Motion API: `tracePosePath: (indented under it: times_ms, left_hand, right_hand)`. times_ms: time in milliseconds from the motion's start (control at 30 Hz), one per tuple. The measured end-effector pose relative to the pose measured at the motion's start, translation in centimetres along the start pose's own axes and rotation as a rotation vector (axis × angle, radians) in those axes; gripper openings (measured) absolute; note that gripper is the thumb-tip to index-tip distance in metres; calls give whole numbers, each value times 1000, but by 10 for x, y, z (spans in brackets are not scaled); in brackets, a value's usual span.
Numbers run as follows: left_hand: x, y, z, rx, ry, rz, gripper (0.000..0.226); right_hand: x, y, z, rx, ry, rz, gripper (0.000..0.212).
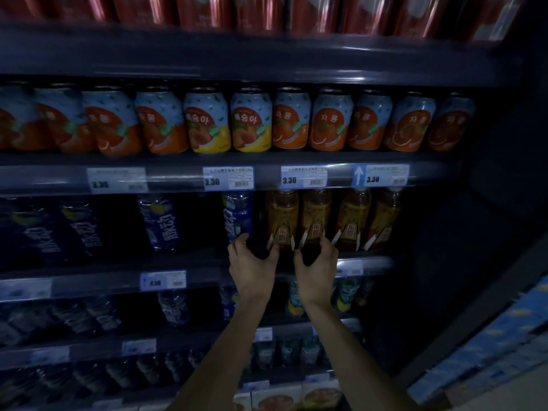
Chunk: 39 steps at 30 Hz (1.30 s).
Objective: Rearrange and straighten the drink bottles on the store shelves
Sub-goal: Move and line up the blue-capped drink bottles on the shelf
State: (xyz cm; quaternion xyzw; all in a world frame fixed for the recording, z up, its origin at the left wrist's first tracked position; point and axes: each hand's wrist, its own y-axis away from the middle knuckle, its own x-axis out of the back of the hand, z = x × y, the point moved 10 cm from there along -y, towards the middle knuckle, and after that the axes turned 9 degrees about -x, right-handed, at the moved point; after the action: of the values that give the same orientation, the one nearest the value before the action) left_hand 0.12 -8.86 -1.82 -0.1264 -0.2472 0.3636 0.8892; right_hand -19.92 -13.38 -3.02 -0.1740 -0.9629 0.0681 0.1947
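Observation:
Several amber tea bottles with orange labels stand in a row on the middle shelf (364, 262). My left hand (252, 262) is wrapped around the base of the leftmost tea bottle (281, 218). My right hand (315, 262) grips the base of the second tea bottle (315, 215). Two more tea bottles (353, 218) stand to the right, untouched. A blue-labelled bottle (237, 215) stands just left of my left hand, and another blue bottle (160, 221) leans further left.
A row of fruit drink cans (252, 123) fills the shelf above, red cans (258, 10) the top one. Price tags (228, 178) line the shelf edges. Dark bottles (172, 307) sit on lower shelves. A dark side wall (474, 232) bounds the right.

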Motion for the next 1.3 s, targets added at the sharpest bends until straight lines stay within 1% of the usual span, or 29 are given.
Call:
tracePosePath:
  times_ms: [133,200,300,500,600,700,800,967,1133,1300]
  left_hand:
    - [33,-1,-19,16,2,4,65]
    - [50,-2,-31,37,4,0,62]
    - [81,-5,-49,42,-16,2,57]
    - [157,-17,-95,92,-33,44,55]
    - [196,-28,-117,95,-58,48,53]
    - [232,-42,-139,113,-71,57,53]
    - [268,-57,-157,130,-118,78,54]
    - [317,-85,-179,96,-96,100,55]
    - [348,-115,-193,81,-90,120,57]
    - [353,-143,-196,11,-111,75,61]
  right_hand:
    - [-10,18,-5,-25,7,-13,62]
    - [-17,28,-11,-33,14,-12,55]
    - [-32,46,-25,2,15,-19,43]
    - [-85,94,-50,-9,-27,-96,46]
    - [-117,119,-62,-45,-60,-144,48]
    - [-148,143,-76,-52,-49,-176,48]
    - [-178,165,-94,-29,-39,-210,47]
    - [-225,196,-127,18,-52,-241,43]
    - [-277,215,-155,26,-49,-298,51]
    - [-320,213,-180,7,-34,-333,69]
